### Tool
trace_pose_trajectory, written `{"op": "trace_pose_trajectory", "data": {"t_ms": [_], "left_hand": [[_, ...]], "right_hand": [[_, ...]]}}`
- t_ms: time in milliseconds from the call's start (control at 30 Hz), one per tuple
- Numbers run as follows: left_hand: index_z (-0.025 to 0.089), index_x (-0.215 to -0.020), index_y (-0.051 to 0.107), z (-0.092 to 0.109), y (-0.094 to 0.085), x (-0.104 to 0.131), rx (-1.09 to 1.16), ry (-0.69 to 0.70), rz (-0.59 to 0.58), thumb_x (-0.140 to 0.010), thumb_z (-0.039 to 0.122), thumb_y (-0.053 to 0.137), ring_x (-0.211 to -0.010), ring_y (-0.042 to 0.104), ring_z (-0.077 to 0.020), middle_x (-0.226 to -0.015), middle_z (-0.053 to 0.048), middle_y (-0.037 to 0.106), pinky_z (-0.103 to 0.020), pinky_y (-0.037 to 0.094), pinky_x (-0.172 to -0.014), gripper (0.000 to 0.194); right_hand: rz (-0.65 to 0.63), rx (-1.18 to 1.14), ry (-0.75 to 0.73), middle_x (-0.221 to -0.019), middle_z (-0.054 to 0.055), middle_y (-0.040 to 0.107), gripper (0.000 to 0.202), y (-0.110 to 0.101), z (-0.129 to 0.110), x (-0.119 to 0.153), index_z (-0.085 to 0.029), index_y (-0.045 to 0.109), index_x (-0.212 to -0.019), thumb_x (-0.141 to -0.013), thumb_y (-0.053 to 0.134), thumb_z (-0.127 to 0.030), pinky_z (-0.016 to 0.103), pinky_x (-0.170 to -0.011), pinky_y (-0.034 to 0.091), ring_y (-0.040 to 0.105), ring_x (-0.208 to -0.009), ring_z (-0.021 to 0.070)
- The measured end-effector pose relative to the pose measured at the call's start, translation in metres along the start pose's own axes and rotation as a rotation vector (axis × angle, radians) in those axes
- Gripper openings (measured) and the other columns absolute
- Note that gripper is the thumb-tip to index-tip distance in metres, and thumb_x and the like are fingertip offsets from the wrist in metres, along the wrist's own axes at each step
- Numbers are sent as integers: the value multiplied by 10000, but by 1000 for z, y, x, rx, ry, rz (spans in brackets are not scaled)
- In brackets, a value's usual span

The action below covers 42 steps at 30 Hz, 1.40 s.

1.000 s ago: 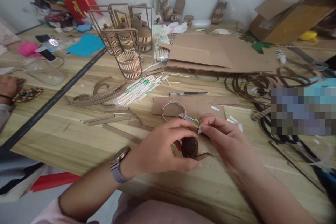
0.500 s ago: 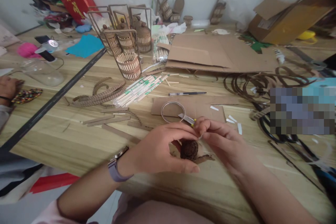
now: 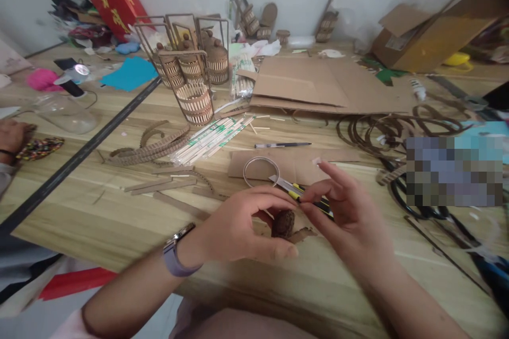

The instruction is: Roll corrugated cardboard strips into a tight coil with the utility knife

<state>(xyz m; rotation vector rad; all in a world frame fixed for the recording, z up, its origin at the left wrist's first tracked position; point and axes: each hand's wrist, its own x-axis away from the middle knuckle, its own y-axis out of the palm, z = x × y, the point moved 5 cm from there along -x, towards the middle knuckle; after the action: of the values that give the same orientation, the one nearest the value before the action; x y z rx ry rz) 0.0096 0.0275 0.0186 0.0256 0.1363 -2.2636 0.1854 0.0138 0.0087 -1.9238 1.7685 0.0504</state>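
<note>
My left hand (image 3: pixel 238 225), with a watch on the wrist, curves around a small brown roll of corrugated cardboard strip (image 3: pixel 283 224). A loose end of the strip sticks out to the right of the roll. My right hand (image 3: pixel 350 212) brings thumb and index finger together at my left fingertips, its other fingers raised; anything in that pinch is too small to make out. Just beyond lies a yellow and black utility knife (image 3: pixel 294 194), blade extended, partly behind my right hand. Its tip reaches a thin ring like a roll of tape (image 3: pixel 244 174).
Flat cardboard (image 3: pixel 302 85) lies at the back, near small stick baskets (image 3: pixel 194 108) with tall handles. Wrapped sticks (image 3: pixel 214 137), cardboard strips (image 3: pixel 159 151) and a pen (image 3: pixel 282 144) spread across the middle. Coiled brown strips (image 3: pixel 358 135) are at right. Another person's hand (image 3: pixel 14 140) is at far left.
My right hand's other fingers have lifted and spread away from the pinch, uncovering more of the utility knife. The cardboard roll has turned slightly in my left hand.
</note>
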Motion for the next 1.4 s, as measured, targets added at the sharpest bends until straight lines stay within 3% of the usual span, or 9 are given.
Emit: {"op": "trace_pose_trajectory", "data": {"t_ms": [233, 467, 600, 733, 900, 1033, 1133, 1267, 1400], "left_hand": [[182, -1125, 701, -1, 0, 0, -15, -17, 3, -680, 331, 859, -938, 661, -194, -1187, -84, 661, -313, 565, -856, 496], [185, -1140, 698, 1, 0, -1, -74, 9, 1, -693, 350, 846, -955, 661, -210, -1204, -97, 662, -336, 573, -868, 499], [183, -1148, 692, 1, -1, 0, -91, 31, 6, -703, 367, 839, -938, 669, -203, -1224, -103, 653, -328, 582, -855, 504], [207, -1154, 688, 3, -4, 2, -238, 72, 74, -714, 375, 826, -1053, 646, -238, -1327, -105, 593, -347, 568, -902, 490], [194, -1194, 651, 6, -4, 2, -367, 117, 130, -770, 330, 786, -1056, 646, -234, -1166, -84, 679, -364, 523, -973, 465], [181, -1202, 634, 5, -5, 1, -342, 71, 175, -783, 262, 772, -1018, 659, -213, -1182, -79, 675, -320, 553, -892, 449], [190, -1196, 629, 3, -4, 1, -292, 47, 169, -787, 233, 761, -963, 671, -187, -1149, -64, 673, -289, 574, -842, 432], [197, -1205, 620, 0, -1, 1, -291, 50, 161, -806, 224, 738, -1001, 666, -195, -1167, -69, 657, -297, 575, -866, 416], [213, -1199, 625, -2, 1, 0, -275, 58, 152, -795, 189, 738, -1018, 660, -198, -1202, -69, 650, -293, 582, -859, 421]], "right_hand": [[9, 45, -106, -754, -45, 564, 543, -2, -6, -2, -344, 439, -1315, -868, 528, -48, 296, -692, 468, 553, -709, 148], [9, 126, -143, -836, -10, 629, 529, 3, -10, 1, -325, 415, -1321, -871, 589, -108, 343, -729, 502, 608, -761, 176], [-1, 148, -130, -767, -28, 621, 463, 2, -10, 2, -315, 421, -1295, -894, 553, -122, 317, -690, 501, 611, -696, 161], [-92, 257, -80, -687, -40, 640, 397, 0, -7, -1, -289, 449, -1288, -924, 522, -149, 279, -608, 488, 623, -619, 152], [-43, 182, -95, -889, -7, 669, 486, -2, -9, 0, -348, 485, -1308, -886, 582, -127, 322, -766, 514, 646, -803, 170], [-16, -16, -135, -979, 2, 667, 704, 0, -16, 4, -400, 405, -1411, -825, 662, -107, 392, -868, 510, 639, -913, 205], [-7, -31, -160, -948, -13, 690, 779, 5, -22, 6, -426, 369, -1438, -811, 696, -99, 410, -862, 521, 667, -875, 206], [38, 36, -152, -873, -23, 707, 721, 11, -23, 8, -420, 355, -1441, -862, 642, -99, 413, -832, 537, 686, -804, 192], [97, 33, -140, -839, -31, 716, 704, 13, -22, 10, -422, 367, -1425, -864, 633, -91, 445, -886, 534, 696, -868, 202]]}}
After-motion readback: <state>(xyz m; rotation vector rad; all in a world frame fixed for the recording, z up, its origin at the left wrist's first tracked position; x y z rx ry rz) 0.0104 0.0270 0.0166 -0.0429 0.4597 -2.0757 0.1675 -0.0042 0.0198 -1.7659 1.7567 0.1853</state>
